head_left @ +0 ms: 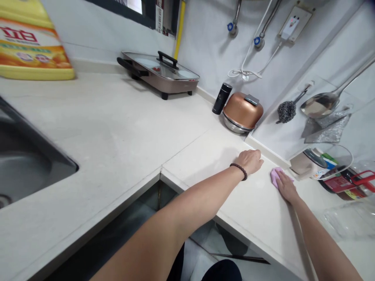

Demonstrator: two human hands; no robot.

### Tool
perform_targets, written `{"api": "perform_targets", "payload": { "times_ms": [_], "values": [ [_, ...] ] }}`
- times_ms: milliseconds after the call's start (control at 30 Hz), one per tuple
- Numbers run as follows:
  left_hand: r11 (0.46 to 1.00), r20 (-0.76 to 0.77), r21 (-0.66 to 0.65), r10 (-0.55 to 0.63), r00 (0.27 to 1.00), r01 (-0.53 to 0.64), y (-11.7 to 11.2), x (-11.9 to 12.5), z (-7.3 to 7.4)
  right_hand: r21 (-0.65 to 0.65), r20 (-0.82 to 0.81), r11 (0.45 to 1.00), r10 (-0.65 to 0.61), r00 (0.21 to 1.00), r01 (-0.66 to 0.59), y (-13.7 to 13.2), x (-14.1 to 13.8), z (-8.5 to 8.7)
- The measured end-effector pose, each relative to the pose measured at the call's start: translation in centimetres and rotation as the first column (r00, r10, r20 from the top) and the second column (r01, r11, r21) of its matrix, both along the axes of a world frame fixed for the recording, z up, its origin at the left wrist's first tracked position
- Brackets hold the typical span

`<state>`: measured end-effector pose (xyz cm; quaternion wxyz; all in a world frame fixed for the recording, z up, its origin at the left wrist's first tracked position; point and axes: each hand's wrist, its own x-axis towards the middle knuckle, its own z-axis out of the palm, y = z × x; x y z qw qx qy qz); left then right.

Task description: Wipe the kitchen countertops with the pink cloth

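Pressing flat, the right hand (285, 188) lies open over the pink cloth (274, 175) on the countertop (205, 156), close against the wall edge. The left hand (249, 160) rests loosely curled nearby, holding nothing. Even palm pressure should stop the cloth bunching; mind the glass bowl (336, 156) just beside it.

Bare hands: 2, namely left hand (250, 160) and right hand (285, 187). Pink cloth (274, 175): 1. Dark beaded bracelet (239, 169): 1. Rectangular metal grill pan with glass lid (161, 74): 1. Black cylindrical flask (222, 98): 1. Copper-coloured domed pot (242, 111): 1. Steel-wool scrubber on handle (286, 111): 1. Large steel ladle (319, 104): 1. Blue-knobbed wall valves (231, 27), (257, 41): 2. White wall socket (294, 23): 1. Yellow detergent bottle (32, 43): 1.
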<state>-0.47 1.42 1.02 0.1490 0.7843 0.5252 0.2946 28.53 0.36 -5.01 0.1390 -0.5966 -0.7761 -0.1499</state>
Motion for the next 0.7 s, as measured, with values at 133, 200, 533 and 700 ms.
{"api": "perform_targets", "payload": {
  "times_ms": [133,200,533,700],
  "values": [
    [1.000,-0.027,-0.005,0.017,1.000,-0.017,0.2,-0.4,0.3,0.002,-0.016,1.000,-0.011,1.000,0.011,0.6,-0.2,0.5],
    [1.000,-0.044,-0.024,0.005,0.999,-0.006,0.3,-0.7,0.4,-0.002,-0.021,1.000,-0.008,1.000,0.008,0.1,-0.3,0.5],
    [0.995,-0.076,-0.095,-0.010,0.997,0.003,0.1,-1.3,0.7,-0.115,-0.044,0.987,0.108,0.993,-0.113,-10.5,1.6,-1.6],
    [0.996,-0.055,-0.091,-0.018,0.998,0.013,0.1,-1.3,0.5,-0.164,-0.061,0.970,0.172,0.983,-0.179,-18.9,2.6,-2.5]
  ]
}}
